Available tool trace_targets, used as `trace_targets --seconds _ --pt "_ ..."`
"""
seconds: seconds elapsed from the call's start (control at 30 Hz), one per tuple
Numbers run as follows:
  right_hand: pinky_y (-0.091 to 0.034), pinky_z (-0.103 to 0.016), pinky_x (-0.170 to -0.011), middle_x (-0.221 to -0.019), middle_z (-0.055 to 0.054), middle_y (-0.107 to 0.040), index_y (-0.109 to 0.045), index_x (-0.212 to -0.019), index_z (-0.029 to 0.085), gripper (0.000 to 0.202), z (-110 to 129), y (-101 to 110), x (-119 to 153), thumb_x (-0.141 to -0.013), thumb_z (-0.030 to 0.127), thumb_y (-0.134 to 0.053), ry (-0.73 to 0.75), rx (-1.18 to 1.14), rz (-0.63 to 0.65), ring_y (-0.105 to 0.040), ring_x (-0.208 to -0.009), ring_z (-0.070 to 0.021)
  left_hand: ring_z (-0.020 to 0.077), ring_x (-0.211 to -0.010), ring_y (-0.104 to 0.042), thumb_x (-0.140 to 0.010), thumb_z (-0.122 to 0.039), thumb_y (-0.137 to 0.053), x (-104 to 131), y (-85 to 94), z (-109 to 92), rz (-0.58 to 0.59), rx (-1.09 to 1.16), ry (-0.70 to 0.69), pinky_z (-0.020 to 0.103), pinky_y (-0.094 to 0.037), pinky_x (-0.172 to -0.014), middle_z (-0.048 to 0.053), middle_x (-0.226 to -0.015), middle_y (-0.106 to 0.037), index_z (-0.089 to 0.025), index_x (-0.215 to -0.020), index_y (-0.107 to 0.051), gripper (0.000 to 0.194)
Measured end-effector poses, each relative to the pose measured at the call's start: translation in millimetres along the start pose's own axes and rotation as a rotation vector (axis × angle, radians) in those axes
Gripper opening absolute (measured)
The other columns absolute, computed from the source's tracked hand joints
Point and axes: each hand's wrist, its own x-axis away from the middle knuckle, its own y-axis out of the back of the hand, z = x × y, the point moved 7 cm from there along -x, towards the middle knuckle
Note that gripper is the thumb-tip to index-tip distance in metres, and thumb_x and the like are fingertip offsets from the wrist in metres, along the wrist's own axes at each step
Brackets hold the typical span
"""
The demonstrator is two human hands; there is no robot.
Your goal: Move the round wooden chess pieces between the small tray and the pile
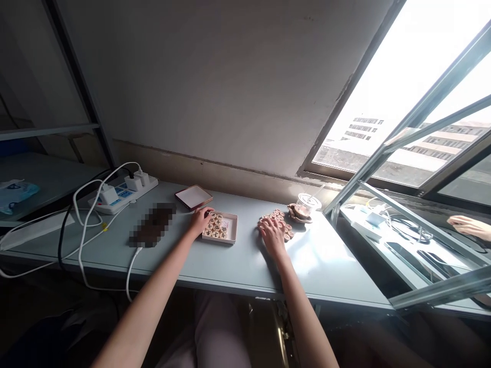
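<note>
An open box (229, 236) stands at the middle of the grey table, with several round chess pieces (215, 225) with dark characters laid in rows on its left side. My left hand (200, 221) is at the box's upper left edge, fingers bent together over the rim; whatever they hold is too small to make out. Further right, my right hand (273, 236) lies with fingers spread on a cluster of round pieces with reddish marks (287, 230). The box lid (194, 197) rests behind the box, inner side up.
A power strip (125, 196) with white plugs and looping cables is at the left, near a pixelated dark object (153, 225). A plastic cup (309, 202) in a brown holder stands behind the right pieces. Metal frame bars (368, 168) border the right side; another person's hand (470, 225) shows beyond.
</note>
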Motion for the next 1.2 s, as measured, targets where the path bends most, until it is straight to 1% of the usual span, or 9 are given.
trace_targets --seconds 0.07,0.17,0.27,0.4,0.5,0.77,0.97,1.13,1.2 --pt "-0.020 -0.050 -0.102 -0.111 -0.005 -0.064 -0.067 -0.096 0.025 0.027 -6 3 2 -0.089 0.018 -0.042 -0.019 -0.011 -0.009 -0.049 -0.112 -0.0253 0.0227 -0.108 -0.053 -0.078 -0.016 -0.045 1 0.7 -2 -0.004 -0.003 -0.005 0.038 -0.042 -0.099 0.006 -0.107 -0.066 -0.019 -0.101 -0.064 0.030" --pt "-0.024 -0.049 -0.100 -0.113 -0.005 -0.063 -0.066 -0.102 0.028 0.026 3 9 2 -0.089 0.022 -0.044 -0.005 -0.046 -0.018 -0.050 -0.110 -0.0252 0.0216 -0.107 -0.055 -0.078 -0.014 -0.045 2 1.5 -4 -0.011 -0.009 -0.013 0.037 -0.043 -0.099 0.005 -0.106 -0.067 -0.020 -0.101 -0.065 0.030" --pt "-0.031 -0.042 -0.096 -0.120 -0.005 -0.060 -0.061 -0.115 0.029 0.029 44 10 -5 -0.091 0.027 -0.044 0.074 -0.163 0.026 -0.051 -0.111 -0.0231 0.0210 -0.106 -0.055 -0.079 -0.014 -0.045 3 2.2 -6 -0.014 -0.020 -0.016 0.036 -0.044 -0.098 0.004 -0.104 -0.067 -0.020 -0.101 -0.065 0.030" --pt "-0.038 -0.032 -0.086 -0.121 -0.004 -0.059 -0.059 -0.119 0.030 0.032 118 -2 -16 -0.091 0.023 -0.046 0.308 -0.317 0.297 -0.055 -0.106 -0.0180 0.0206 -0.107 -0.055 -0.080 -0.014 -0.046 4 3.5 -8 -0.018 -0.034 -0.025 0.036 -0.043 -0.099 0.005 -0.107 -0.067 -0.019 -0.103 -0.064 0.030" --pt "-0.038 -0.031 -0.084 -0.115 -0.005 -0.062 -0.064 -0.108 0.027 0.026 136 -5 -25 -0.089 0.019 -0.049 0.303 -0.328 0.337 -0.057 -0.103 -0.0187 0.0206 -0.108 -0.055 -0.080 -0.014 -0.046 4 3.9 -10 -0.019 -0.042 -0.032 0.037 -0.043 -0.100 0.005 -0.107 -0.067 -0.019 -0.103 -0.064 0.030" --pt "-0.040 -0.025 -0.077 -0.112 -0.005 -0.063 -0.062 -0.111 0.022 0.029 121 -9 -27 -0.088 0.012 -0.048 0.281 -0.378 0.375 -0.061 -0.088 -0.0133 0.0208 -0.104 -0.056 -0.080 -0.013 -0.045 3 3.3 -12 0.002 -0.043 -0.038 0.037 -0.043 -0.098 0.004 -0.105 -0.068 -0.019 -0.100 -0.065 0.028" --pt "-0.033 -0.033 -0.084 -0.101 -0.002 -0.067 -0.063 -0.093 0.023 0.010 111 -3 -32 -0.085 0.027 -0.059 0.196 -0.350 0.278 -0.060 -0.090 -0.0184 0.0212 -0.107 -0.055 -0.082 -0.014 -0.044 4 2.4 -12 0.018 -0.031 -0.035 0.037 -0.043 -0.098 0.005 -0.106 -0.067 -0.019 -0.102 -0.064 0.028" --pt "-0.031 -0.037 -0.088 -0.107 -0.002 -0.066 -0.048 -0.124 0.026 0.036 64 14 -19 -0.090 0.038 -0.049 0.015 -0.341 0.064 -0.057 -0.096 -0.0196 0.0210 -0.106 -0.055 -0.082 -0.015 -0.045 5 2.6 -13 0.023 -0.018 -0.026 0.037 -0.044 -0.096 0.005 -0.105 -0.067 -0.020 -0.100 -0.064 0.027" --pt "-0.030 -0.040 -0.090 -0.106 -0.002 -0.066 -0.051 -0.121 0.029 0.032 43 13 -6 -0.090 0.037 -0.048 0.015 -0.266 0.067 -0.056 -0.098 -0.0213 0.0209 -0.107 -0.055 -0.082 -0.015 -0.045 5 2.8 -13 0.023 -0.010 -0.020 0.037 -0.044 -0.096 0.005 -0.105 -0.067 -0.020 -0.100 -0.064 0.027"
